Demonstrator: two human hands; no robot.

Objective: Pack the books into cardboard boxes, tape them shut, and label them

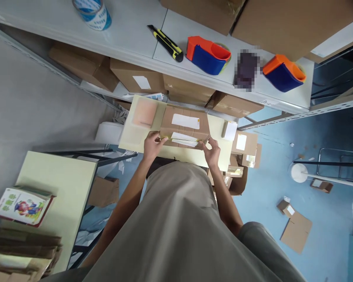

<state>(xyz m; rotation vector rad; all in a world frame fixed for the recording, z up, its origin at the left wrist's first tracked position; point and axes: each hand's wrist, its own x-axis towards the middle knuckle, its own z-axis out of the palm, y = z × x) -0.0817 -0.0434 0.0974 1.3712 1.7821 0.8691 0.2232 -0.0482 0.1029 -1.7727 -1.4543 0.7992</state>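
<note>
A brown cardboard box [169,122] rests on the pale yellow tabletop in front of me. It carries a white label [185,121] on its upper face, and more white paper [184,137] lies across its near edge. A thin yellowish line, perhaps tape, runs along that edge between my hands. My left hand [153,145] is closed at the box's near left corner, thumb pressed on the edge. At the near right corner my right hand [211,150] pinches with thumb and fingertips. What lies under the fingertips is too small to make out.
A shelf [129,39] above holds a tape roll [95,15], a utility knife [166,43] and two orange-blue tape dispensers [208,56] [284,74]. White cards [229,130] stand right on the table [220,150]. Boxes [245,143] sit beyond. A side table [59,172] bears books [23,205].
</note>
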